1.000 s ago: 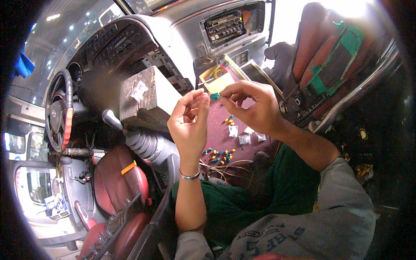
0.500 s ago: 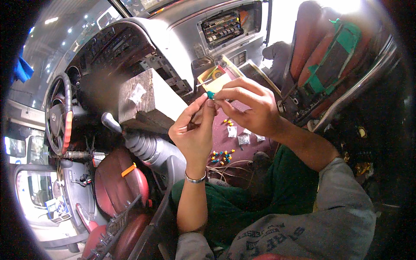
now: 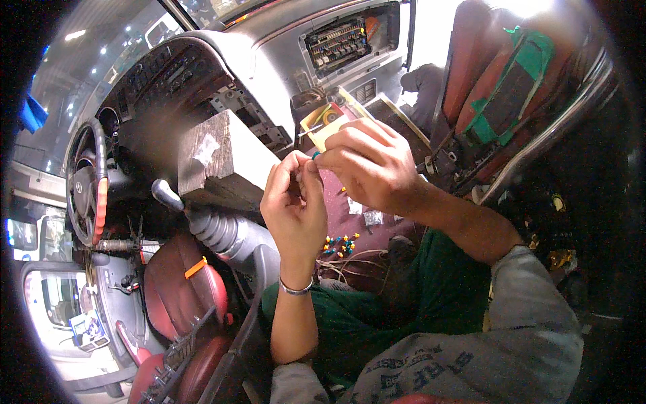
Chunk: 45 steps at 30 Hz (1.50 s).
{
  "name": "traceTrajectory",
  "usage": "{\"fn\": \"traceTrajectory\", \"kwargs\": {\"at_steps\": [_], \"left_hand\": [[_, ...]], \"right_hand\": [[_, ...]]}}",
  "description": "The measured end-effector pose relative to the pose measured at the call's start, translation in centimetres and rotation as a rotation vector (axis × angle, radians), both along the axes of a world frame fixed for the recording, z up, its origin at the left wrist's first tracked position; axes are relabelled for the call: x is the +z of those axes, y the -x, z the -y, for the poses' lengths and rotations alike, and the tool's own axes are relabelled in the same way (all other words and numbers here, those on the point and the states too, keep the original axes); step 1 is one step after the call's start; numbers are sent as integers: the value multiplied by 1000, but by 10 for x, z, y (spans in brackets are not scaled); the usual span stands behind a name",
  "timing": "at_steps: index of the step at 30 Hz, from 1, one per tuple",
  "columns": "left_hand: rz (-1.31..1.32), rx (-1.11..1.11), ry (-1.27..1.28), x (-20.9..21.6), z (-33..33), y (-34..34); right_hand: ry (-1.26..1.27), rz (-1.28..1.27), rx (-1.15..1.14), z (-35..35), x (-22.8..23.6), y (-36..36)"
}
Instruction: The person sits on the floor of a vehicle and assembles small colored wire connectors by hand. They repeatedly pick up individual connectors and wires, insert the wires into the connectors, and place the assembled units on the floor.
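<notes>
A small teal piece [image 3: 315, 155], too small and covered to name, is pinched between the fingertips of both hands. My left hand [image 3: 294, 198], with a metal bracelet at its wrist, grips it between thumb and forefinger, palm turned up. From the right, my right hand [image 3: 370, 165] closes its fingers over the same piece and hides most of it. Below the hands, several small yellow, teal and dark pieces [image 3: 342, 245] lie loose on the dark red floor. Small clear bags [image 3: 373, 217] lie beyond them, partly behind my right hand.
A wooden block [image 3: 219, 158] with a small clear bag on top stands left of my hands, by the gear lever [image 3: 167, 194]. Farther off are a yellow-and-red box [image 3: 331, 116] and an open fuse panel [image 3: 338, 47]. Red seats [image 3: 176, 286] and a steering wheel [image 3: 91, 182] are around.
Both hands have shifted slightly left and down with the teal piece. The right fingers are now curled more tightly over it, so less of it shows. The view has tilted slightly.
</notes>
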<state>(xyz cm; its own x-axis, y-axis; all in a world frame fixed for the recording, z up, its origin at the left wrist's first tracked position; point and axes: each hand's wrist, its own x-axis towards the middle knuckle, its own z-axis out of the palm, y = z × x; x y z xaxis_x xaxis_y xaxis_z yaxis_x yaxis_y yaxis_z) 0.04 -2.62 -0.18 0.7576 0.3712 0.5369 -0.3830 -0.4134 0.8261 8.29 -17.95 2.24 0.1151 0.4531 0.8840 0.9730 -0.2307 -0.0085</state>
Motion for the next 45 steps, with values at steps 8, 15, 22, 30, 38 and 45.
{"fn": "traceTrajectory", "kwargs": {"at_steps": [8,15,22,30,38,45], "left_hand": [[29,12,-222,10,-5,2],[76,-10,-432,12,-16,2],[-1,-96,-149,-1,-22,-9],[-77,-173,207,-3,-10,1],[2,-256,314,-7,-14,-1],[-23,-228,290,-7,-12,1]], "right_hand": [[105,-83,-63,-2,0,12],[0,-207,14,0,-11,7],[-143,-556,210,2,-14,-7],[-182,-906,482,4,-13,-1],[-39,-748,406,10,-5,-4],[-32,-719,421,10,-4,-5]]}}
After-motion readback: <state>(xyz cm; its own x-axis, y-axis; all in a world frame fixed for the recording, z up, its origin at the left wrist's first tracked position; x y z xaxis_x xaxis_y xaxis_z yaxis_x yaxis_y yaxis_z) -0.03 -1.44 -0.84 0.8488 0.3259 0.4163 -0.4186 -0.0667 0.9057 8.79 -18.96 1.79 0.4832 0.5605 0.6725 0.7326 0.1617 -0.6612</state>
